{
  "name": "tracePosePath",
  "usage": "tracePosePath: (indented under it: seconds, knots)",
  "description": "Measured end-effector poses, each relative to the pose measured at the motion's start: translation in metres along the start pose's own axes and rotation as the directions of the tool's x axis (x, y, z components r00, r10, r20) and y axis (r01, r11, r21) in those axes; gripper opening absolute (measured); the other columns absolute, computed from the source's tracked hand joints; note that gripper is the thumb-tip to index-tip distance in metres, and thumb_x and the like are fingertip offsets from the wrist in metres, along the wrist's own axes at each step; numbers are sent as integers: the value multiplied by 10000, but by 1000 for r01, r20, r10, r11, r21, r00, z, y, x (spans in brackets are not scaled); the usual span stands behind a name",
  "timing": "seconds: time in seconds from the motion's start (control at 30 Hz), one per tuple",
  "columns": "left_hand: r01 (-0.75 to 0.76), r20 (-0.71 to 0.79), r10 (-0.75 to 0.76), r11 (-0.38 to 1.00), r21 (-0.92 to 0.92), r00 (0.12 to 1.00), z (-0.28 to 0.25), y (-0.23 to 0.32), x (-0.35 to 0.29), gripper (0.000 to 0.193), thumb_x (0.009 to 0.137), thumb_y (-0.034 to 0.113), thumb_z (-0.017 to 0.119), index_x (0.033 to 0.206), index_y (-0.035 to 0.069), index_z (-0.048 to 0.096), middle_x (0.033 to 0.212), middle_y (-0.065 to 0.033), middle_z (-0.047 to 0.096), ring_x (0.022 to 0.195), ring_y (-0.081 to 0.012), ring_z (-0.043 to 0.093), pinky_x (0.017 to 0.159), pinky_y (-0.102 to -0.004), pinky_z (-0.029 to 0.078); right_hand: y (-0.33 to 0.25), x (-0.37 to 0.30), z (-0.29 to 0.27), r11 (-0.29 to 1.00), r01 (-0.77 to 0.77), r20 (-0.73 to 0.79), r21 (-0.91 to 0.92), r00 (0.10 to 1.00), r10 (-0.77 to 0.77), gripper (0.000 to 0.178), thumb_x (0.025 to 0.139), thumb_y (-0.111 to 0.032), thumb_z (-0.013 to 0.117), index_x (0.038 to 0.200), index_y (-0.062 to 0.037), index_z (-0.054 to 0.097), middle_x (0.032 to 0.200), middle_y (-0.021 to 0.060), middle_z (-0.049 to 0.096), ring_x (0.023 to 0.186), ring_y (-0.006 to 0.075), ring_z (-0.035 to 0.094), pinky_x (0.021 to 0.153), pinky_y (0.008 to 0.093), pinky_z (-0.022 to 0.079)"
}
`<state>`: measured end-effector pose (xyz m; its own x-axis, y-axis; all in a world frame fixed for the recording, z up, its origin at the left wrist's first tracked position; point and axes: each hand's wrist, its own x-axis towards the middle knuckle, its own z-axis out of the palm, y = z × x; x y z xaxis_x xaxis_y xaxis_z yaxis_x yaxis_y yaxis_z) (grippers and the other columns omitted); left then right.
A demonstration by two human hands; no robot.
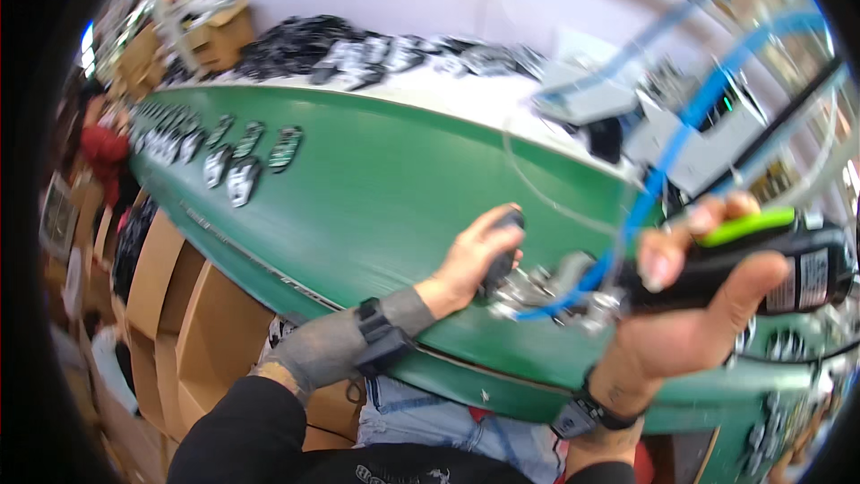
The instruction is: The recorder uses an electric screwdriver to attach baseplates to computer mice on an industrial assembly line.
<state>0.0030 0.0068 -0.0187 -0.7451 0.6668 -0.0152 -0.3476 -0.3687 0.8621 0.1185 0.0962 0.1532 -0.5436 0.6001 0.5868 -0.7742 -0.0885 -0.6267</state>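
Green belt [376, 179] lies bare beyond; left grip [479, 255] clasps a dark part [502, 255], right grip [708, 305] a black tool [761, 273].

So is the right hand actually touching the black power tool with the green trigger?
Touching. The head view shows the right hand wrapped around the black power tool, fingers over its top and thumb underneath.

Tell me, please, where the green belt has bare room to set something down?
The green belt is bare between the row of dark parts and the left hand. It is crowded around the right hand, its tool and the blue hose.
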Motion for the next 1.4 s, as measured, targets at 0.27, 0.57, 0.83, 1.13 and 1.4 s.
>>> tracePosePath:
  seconds: [0.27, 0.57, 0.83, 1.13, 1.4]
  knots:
    - [-473, 408, 323, 155, 867, 854, -36, -18, 3, 480, 662, 222, 657, 1123, 137, 556, 1294, -148, 437, 1123, -326, 482, 936, -390, 418, -41, 9, -25, 965, 61, 55, -255, 997, -49, 467, 891, -433, 504, 1054, 3, 467, 843, 89, 518, 521, 132, 469, 466, 213, 366]
    - [-300, 273, 124, 352, 887, 954, -31, 5, 6, 497, 715, 278, 652, 1172, 130, 521, 1371, -197, 351, 1181, -359, 437, 964, -408, 386, -42, 13, -13, 978, 54, -27, -199, 998, -61, 457, 845, -443, 585, 999, -17, 527, 824, 76, 561, 531, 145, 494, 482, 223, 398]
    - [-141, 138, 807, -68, 988, 574, -185, 107, -6, 322, 648, 181, 671, 923, 37, 587, 1034, -188, 544, 962, -347, 520, 856, -422, 432, -47, 5, -8, 972, 58, 2, -228, 998, -59, 461, 848, -434, 586, 1017, -10, 523, 813, 74, 551, 551, 124, 485, 493, 214, 398]
    - [607, -473, 598, -29, 794, 647, -341, 176, -54, 556, 741, 377, 622, 1249, 216, 467, 1267, -207, 387, 1137, -406, 425, 960, -460, 368, -30, 15, -34, 989, 57, 19, -133, 998, -55, 363, 926, -347, 495, 1086, -25, 445, 855, 50, 474, 494, 76, 416, 476, 186, 314]
    - [415, -259, 610, -127, 901, 749, -307, 178, 18, 519, 721, 396, 665, 1192, 213, 546, 1190, -267, 423, 1111, -406, 451, 946, -430, 402, -31, 12, -33, 987, 72, 36, -147, 997, -67, 344, 923, -321, 510, 1076, -19, 445, 849, 54, 478, 498, 70, 433, 470, 189, 329]
